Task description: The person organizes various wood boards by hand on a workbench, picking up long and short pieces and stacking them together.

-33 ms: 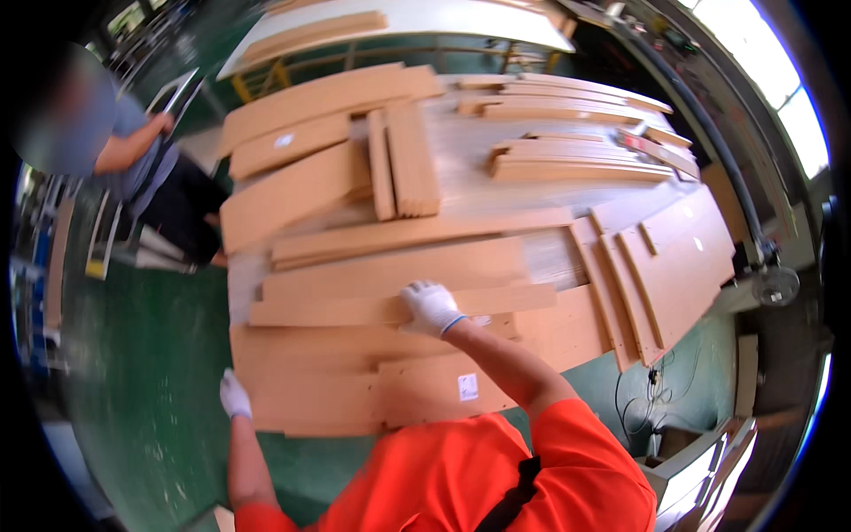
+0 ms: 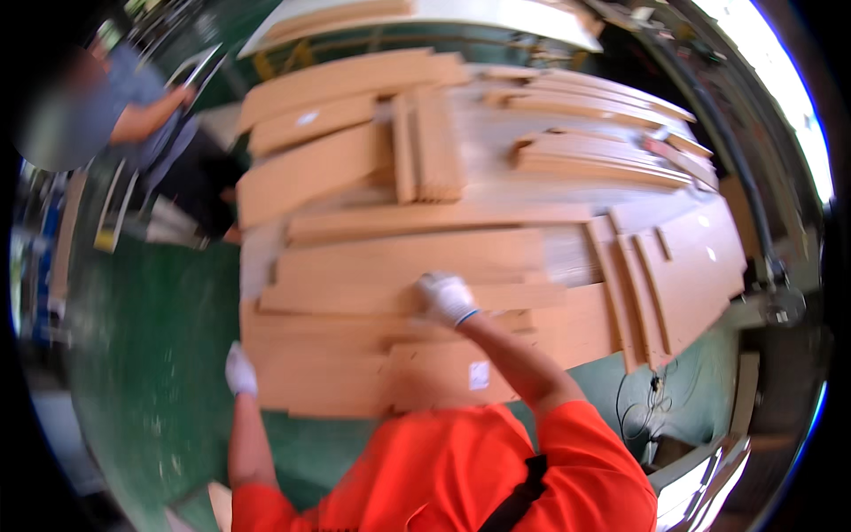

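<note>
My right hand (image 2: 448, 297), in a white knit glove, lies over a narrow wood-coloured board (image 2: 355, 300), its fingers curled onto it. That narrow board overlaps the near edge of a wider board (image 2: 417, 253). My left hand (image 2: 240, 371), gloved too, is at the left edge of a large flat panel (image 2: 310, 363) by the table's near-left corner; its fingers are blurred. In front of me lies another panel (image 2: 434, 368) bearing a white label (image 2: 479, 375).
Stacked boards (image 2: 310, 182) lie at the far left, a bundle of strips (image 2: 434, 146) beside them. Long strips (image 2: 594, 160) and leaning panels (image 2: 691, 275) are on the right. A person (image 2: 168, 133) stands at the left, holding a metal frame. Cables (image 2: 651, 399) hang below the right edge.
The whole view has shifted, so the table appears slightly higher and farther right. Both hands stay at about the same places on the boards.
</note>
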Demonstrator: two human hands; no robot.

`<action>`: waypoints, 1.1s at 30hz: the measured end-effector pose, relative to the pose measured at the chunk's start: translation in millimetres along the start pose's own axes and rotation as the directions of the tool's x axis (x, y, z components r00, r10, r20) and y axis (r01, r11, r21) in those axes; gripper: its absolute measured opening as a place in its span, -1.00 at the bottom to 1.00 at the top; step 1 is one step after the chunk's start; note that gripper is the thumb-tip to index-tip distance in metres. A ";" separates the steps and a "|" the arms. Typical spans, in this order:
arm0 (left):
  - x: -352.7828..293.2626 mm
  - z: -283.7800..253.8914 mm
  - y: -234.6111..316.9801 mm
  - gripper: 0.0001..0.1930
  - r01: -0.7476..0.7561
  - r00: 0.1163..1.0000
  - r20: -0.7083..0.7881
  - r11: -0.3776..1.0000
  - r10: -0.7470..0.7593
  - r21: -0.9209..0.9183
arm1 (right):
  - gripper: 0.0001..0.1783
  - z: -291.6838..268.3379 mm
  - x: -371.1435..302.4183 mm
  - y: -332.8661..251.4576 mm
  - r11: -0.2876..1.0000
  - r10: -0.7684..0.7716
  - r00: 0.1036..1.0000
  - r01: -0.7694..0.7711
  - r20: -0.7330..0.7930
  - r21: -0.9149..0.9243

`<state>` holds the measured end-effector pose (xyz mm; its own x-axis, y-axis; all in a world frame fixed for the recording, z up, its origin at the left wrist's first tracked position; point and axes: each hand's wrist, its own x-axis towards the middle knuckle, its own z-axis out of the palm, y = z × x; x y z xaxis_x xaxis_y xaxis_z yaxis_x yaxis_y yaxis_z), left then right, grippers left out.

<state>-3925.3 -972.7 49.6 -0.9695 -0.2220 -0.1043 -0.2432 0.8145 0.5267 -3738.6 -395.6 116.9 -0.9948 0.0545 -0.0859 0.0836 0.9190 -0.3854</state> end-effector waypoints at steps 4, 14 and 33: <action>-10.0 -3.0 22.6 -0.39 -0.030 0.999 -0.039 0.998 0.028 -0.055 | -0.28 6.4 -40.7 -28.9 0.988 -0.109 0.965 0.132 -0.239 0.082; -6.2 6.4 34.0 -0.54 -0.279 0.960 -0.006 0.959 0.280 0.039 | -0.47 20.8 -72.0 -30.3 0.968 -0.137 0.947 0.190 -0.291 0.162; -244.9 109.9 257.1 -0.38 -0.570 0.808 -0.064 0.804 0.586 0.168 | -0.02 -79.4 -281.1 189.9 0.646 0.711 0.700 -0.614 -0.066 0.454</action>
<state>-3753.9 -650.0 117.8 -0.9234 0.2637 0.2789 0.3520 0.8715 0.3414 -3447.7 -205.3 140.8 -0.6404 0.7176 -0.2739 0.6911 0.3827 -0.6131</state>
